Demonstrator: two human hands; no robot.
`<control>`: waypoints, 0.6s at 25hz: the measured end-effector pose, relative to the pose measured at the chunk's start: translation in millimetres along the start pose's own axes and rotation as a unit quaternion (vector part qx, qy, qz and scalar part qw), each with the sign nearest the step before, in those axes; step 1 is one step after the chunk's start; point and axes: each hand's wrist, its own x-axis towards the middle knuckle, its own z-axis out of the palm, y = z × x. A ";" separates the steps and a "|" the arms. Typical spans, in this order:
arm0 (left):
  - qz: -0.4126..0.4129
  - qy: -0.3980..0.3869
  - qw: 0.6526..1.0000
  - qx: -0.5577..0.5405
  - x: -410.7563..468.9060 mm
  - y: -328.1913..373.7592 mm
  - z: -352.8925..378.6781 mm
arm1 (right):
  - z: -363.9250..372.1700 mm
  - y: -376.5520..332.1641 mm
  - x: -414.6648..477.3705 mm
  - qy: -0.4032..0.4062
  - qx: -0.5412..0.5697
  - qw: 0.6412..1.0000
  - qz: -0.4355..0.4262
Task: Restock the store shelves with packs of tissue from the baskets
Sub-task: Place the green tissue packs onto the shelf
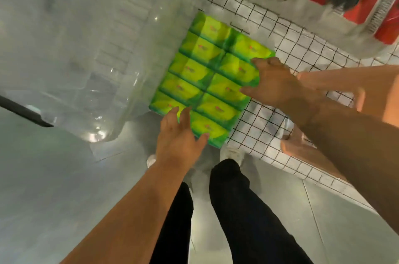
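- The clear plastic bin [97, 69] stands on the floor at the far left, just beside the tissue pack's left edge. I cannot make out what is inside it.
- My left hand [177, 140] lies on the near-left corner of the tissue pack [194, 69]. Its fingers [173, 112] are laid fairly straight on the top face and the thumb is spread along the near edge. It steadies the pack and does not clamp it.
- The pack is a green film-wrapped block of small tissue packets, two across and several deep, with the printed face up. It lies at the left end of the wire shelf [302, 48], and its near-left part reaches past the shelf edge. Blur keeps me from telling whether it rests on the wire or is just lifted.
- Its long axis runs from near-left to far-right, and the short rows lie crosswise to that.
- I judge it light and soft. The wrap looks slick, and the block would likely sag or fold along the seams between packets if held by one corner. Opposite edges are the best hold, with a palm under the middle if it droops.
- My right hand [276, 82] grips the pack's right long edge about midway, with its fingers and thumb curled onto the top.
- Red-packaged goods [388, 26] hang blurred at the far right.
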 end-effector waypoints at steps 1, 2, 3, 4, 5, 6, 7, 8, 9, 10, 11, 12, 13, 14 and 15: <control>-0.024 0.003 0.999 -0.021 13.3 2.4 16.2 | 8.6 6.4 24.5 0.005 -0.014 1.000 -0.013; -0.049 0.001 0.998 -0.044 24.1 5.7 32.0 | 16.2 11.6 47.9 0.016 -0.025 0.999 -0.026; -0.077 0.003 0.995 -0.069 33.4 9.5 45.0 | 22.2 15.2 67.6 0.028 -0.036 0.998 -0.035; -0.115 0.004 0.988 -0.098 39.0 12.7 55.6 | 28.1 17.6 81.8 0.031 -0.049 0.998 -0.036; -0.163 0.008 0.978 -0.131 45.6 12.9 66.9 | 35.8 19.5 94.3 0.026 -0.054 0.998 -0.029; -0.212 0.016 0.963 -0.166 51.3 13.2 74.1 | 42.5 20.9 102.5 0.021 -0.048 0.999 -0.016; -0.255 0.026 0.944 -0.206 54.9 9.9 81.7 | 50.0 21.3 105.3 0.023 -0.034 0.999 -0.007; -0.287 0.035 0.922 -0.258 57.3 3.3 91.7 | 55.3 21.1 104.1 0.034 -0.027 0.999 -0.001; -0.303 0.038 0.896 -0.323 59.2 -3.7 100.8 | 58.7 20.5 100.4 0.045 -0.028 0.999 0.008; -0.301 0.043 0.870 -0.387 59.9 -8.6 107.8 | 60.5 21.3 94.9 0.051 -0.034 0.998 0.020; -0.290 0.045 0.856 -0.425 57.2 -11.6 112.6 | 62.6 23.7 85.5 0.051 -0.042 0.997 0.033; -0.276 0.038 0.860 -0.427 52.6 -11.9 115.0 | 65.7 28.6 72.3 0.047 -0.051 0.996 0.049; -0.268 0.030 0.872 -0.408 47.7 -10.8 114.6 | 69.3 34.5 58.0 0.034 -0.065 0.995 0.066; -0.267 0.030 0.884 -0.382 41.6 -11.6 113.8 | 73.0 38.8 45.4 0.015 -0.083 0.993 0.083; -0.267 0.036 0.892 -0.363 38.6 -15.5 114.6 | 76.2 42.9 38.5 0.001 -0.098 0.990 0.097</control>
